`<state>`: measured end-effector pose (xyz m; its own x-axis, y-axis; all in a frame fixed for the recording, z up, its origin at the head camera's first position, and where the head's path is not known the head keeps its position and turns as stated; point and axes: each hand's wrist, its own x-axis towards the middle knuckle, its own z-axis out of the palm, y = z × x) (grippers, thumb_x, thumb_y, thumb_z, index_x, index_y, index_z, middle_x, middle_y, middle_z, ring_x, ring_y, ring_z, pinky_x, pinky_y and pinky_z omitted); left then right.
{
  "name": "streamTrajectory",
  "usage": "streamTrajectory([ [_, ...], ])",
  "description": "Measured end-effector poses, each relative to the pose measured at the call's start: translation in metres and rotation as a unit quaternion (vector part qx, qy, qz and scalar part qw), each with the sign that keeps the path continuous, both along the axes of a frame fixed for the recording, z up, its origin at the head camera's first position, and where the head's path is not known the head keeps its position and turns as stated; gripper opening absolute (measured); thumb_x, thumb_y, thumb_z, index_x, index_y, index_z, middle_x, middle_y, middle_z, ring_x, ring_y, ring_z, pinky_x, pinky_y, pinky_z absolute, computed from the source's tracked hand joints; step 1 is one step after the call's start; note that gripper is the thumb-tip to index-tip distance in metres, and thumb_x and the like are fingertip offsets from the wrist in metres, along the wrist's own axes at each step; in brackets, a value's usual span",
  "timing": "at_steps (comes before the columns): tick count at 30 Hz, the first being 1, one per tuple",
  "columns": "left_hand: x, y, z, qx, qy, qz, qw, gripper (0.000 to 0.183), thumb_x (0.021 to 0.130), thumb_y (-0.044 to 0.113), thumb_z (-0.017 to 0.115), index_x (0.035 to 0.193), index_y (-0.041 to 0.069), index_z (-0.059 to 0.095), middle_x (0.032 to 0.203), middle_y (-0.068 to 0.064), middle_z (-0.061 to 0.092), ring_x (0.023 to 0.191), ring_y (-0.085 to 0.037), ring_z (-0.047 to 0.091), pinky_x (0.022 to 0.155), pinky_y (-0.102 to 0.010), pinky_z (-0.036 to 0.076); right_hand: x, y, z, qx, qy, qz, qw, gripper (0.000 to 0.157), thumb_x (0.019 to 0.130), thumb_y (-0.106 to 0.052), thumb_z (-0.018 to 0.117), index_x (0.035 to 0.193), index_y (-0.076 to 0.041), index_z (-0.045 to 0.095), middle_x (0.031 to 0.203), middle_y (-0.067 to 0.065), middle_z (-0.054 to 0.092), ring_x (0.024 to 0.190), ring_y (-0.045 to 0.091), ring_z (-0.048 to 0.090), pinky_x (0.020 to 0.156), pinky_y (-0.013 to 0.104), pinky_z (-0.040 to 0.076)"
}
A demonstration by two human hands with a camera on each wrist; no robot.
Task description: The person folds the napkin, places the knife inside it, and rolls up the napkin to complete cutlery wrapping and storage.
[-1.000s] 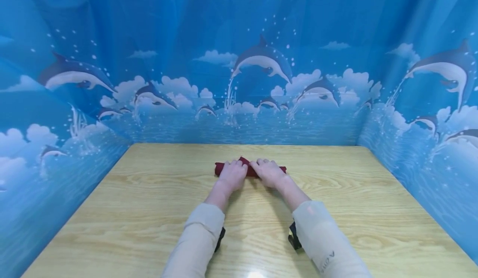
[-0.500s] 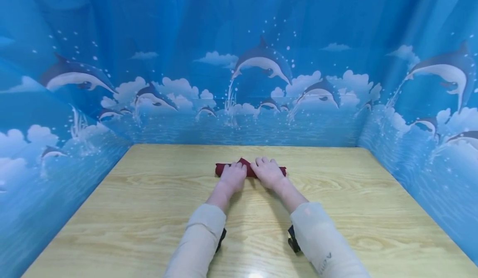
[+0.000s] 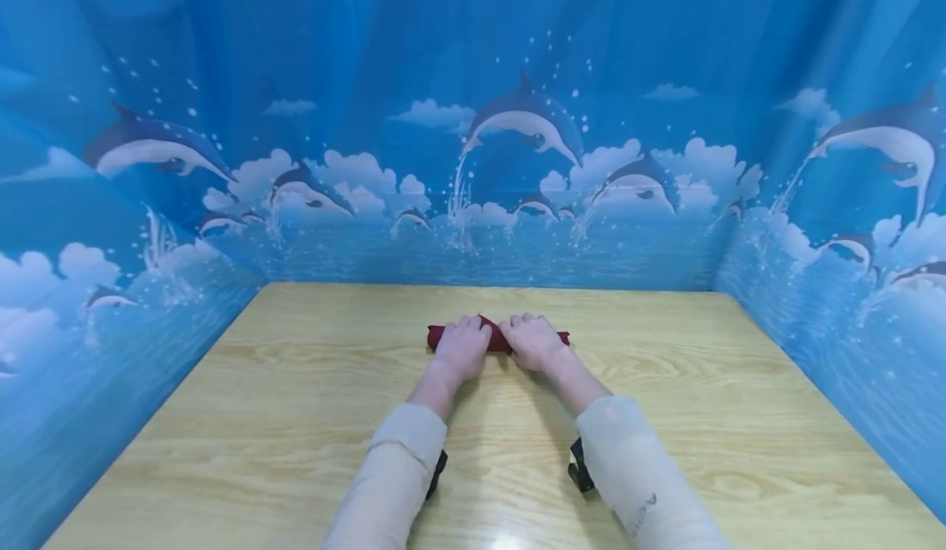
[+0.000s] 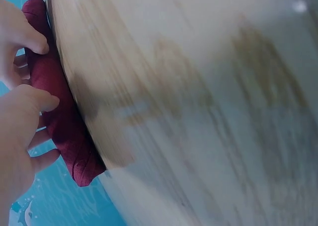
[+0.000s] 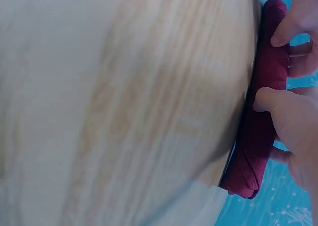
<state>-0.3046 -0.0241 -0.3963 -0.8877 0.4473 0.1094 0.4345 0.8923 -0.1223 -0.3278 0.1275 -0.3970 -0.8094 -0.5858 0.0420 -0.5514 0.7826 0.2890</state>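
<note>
A dark red cloth point(image 3: 499, 340), rolled into a tube, lies crosswise on the table toward its far edge. A small pointed corner of it stands up between the hands. My left hand point(image 3: 463, 348) grips the roll left of its middle, and my right hand point(image 3: 534, 342) grips it on the right. In the left wrist view the left thumb presses the near side of the cloth roll point(image 4: 64, 112), with fingers curled round the far side. The right wrist view shows the right hand point(image 5: 298, 121) holding the roll point(image 5: 256, 146) likewise. The palms hide part of the cloth.
The wood-grain table point(image 3: 310, 419) spreads out on both sides of the arms. A blue curtain point(image 3: 473, 238) printed with dolphins stands behind the table and along its left and right sides. Dark wrist devices point(image 3: 580, 468) sit under the light sleeves.
Both hands keep their hold on the rolled cloth, which stays in nearly the same spot. The right hand's fingers shift only slightly.
</note>
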Motion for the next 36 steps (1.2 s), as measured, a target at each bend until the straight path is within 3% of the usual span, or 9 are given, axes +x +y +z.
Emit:
streamTrajectory([
  [14,0.002,-0.002,0.006,-0.026,-0.015,-0.022,0.9993,0.040,0.081,0.028,0.069,0.116,0.012,0.056,0.112,-0.008,0.054,0.105,-0.025,0.049,0.087,-0.046,0.042,0.004,0.003,0.009,-0.048,-0.074,0.027,0.996,0.029,0.076,-0.018,0.071,0.096,-0.008,0.054,0.086,0.006,0.057,0.078,0.022,0.057,0.070,0.036,0.047],
  [21,0.003,-0.002,0.002,-0.041,0.012,-0.031,0.9986,0.037,0.081,0.026,0.068,0.113,0.010,0.057,0.105,-0.009,0.058,0.099,-0.025,0.054,0.085,-0.045,0.043,0.007,0.004,0.012,-0.071,-0.114,-0.001,0.991,0.036,0.079,-0.018,0.069,0.110,-0.008,0.053,0.098,0.008,0.060,0.089,0.023,0.057,0.077,0.039,0.046],
  [24,0.002,-0.002,-0.001,-0.035,0.020,-0.028,0.9988,0.035,0.082,0.024,0.067,0.111,0.008,0.055,0.105,-0.009,0.061,0.098,-0.025,0.057,0.085,-0.045,0.043,0.008,0.005,0.011,-0.067,-0.109,-0.013,0.992,0.045,0.080,-0.024,0.070,0.118,-0.009,0.051,0.108,0.009,0.058,0.100,0.025,0.054,0.086,0.045,0.043],
  [28,0.001,-0.004,-0.002,-0.017,0.009,-0.009,0.9998,0.030,0.084,0.018,0.063,0.110,0.007,0.054,0.107,-0.009,0.062,0.100,-0.025,0.057,0.087,-0.046,0.042,0.008,0.004,0.009,-0.048,-0.070,-0.010,0.996,0.046,0.079,-0.026,0.071,0.117,-0.008,0.051,0.111,0.011,0.054,0.105,0.028,0.050,0.088,0.049,0.042],
  [31,0.001,-0.004,-0.001,-0.008,0.002,-0.003,1.0000,0.030,0.085,0.016,0.062,0.112,0.007,0.055,0.108,-0.009,0.061,0.102,-0.025,0.056,0.088,-0.047,0.040,0.007,0.004,0.008,-0.044,-0.051,-0.006,0.998,0.043,0.079,-0.022,0.070,0.115,-0.006,0.053,0.109,0.012,0.053,0.103,0.028,0.050,0.085,0.048,0.044],
  [36,0.002,-0.007,0.000,-0.017,0.011,-0.005,0.9998,0.032,0.084,0.019,0.061,0.114,0.009,0.058,0.108,-0.008,0.056,0.104,-0.024,0.051,0.089,-0.047,0.039,0.006,0.004,0.007,-0.060,-0.059,-0.004,0.996,0.034,0.081,-0.018,0.067,0.110,-0.005,0.056,0.100,0.010,0.057,0.093,0.026,0.055,0.078,0.042,0.046],
])
